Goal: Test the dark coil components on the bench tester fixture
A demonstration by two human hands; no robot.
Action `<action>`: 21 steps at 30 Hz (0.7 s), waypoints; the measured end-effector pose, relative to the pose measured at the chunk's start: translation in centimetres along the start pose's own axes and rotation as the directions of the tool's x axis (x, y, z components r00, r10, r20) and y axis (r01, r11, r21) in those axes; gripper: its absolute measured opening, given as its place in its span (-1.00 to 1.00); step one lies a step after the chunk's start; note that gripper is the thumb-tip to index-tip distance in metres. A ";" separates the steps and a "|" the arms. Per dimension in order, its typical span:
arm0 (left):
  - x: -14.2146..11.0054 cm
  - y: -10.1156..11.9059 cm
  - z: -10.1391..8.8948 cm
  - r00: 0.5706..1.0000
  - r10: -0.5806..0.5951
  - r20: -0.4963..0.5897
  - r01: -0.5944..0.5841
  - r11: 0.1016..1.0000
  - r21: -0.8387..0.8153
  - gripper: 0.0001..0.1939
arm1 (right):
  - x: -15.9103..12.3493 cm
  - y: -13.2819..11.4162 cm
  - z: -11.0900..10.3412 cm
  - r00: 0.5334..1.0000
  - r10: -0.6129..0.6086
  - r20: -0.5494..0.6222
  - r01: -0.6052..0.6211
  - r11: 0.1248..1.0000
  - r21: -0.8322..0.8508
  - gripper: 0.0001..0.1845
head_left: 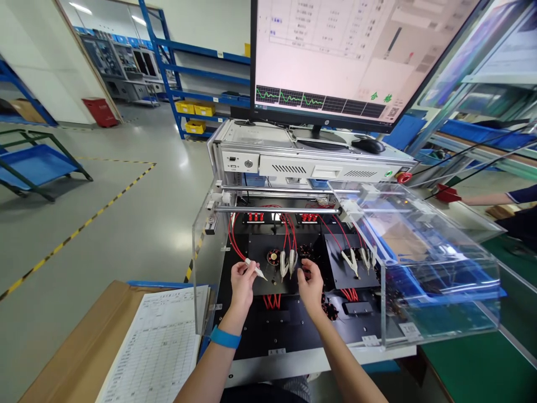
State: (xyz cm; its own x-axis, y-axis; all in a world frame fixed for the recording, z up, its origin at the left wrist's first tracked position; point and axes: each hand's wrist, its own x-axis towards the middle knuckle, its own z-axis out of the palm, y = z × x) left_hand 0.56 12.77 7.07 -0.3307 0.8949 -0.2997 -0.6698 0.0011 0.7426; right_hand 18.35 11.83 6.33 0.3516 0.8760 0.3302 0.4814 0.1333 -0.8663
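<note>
My left hand (243, 284) pinches a white test clip (255, 268) with red leads, its tip pointing down to the right. Just beyond that tip, a round copper-wound stator coil (273, 257) sits on the black fixture plate (259, 246). Two more white clips (287, 263) on red wires stand between my hands, right of the coil. Beside them is my right hand (311, 282), its fingers curled but apart, with nothing visible in them. Another open-legged white clip (351, 262) lies on the right-hand plate. Dark wound coils (330, 309) lie near my right wrist.
A clear acrylic cover (440, 280) juts out at right, and a clear side panel (205, 280) stands at left. Above are metal rails (277, 210) and a monitor (335, 67). A paper form (155, 341) lies at lower left. A co-worker's arm (486, 198) shows at right.
</note>
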 end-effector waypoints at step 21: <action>-5.5 1.1 1.0 0.815 0.039 0.578 -0.416 0.734 0.537 -0.55 | 9.0 2.2 -33.8 0.834 0.349 -0.428 -0.486 0.832 -0.267 -0.39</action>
State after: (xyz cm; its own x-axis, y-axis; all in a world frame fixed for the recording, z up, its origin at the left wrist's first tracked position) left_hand 2.32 8.26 10.09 0.0888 0.9874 0.1307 0.0036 -0.1316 0.9913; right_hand 49.74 4.35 20.02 0.8047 0.5786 0.1329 0.4442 -0.4384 -0.7813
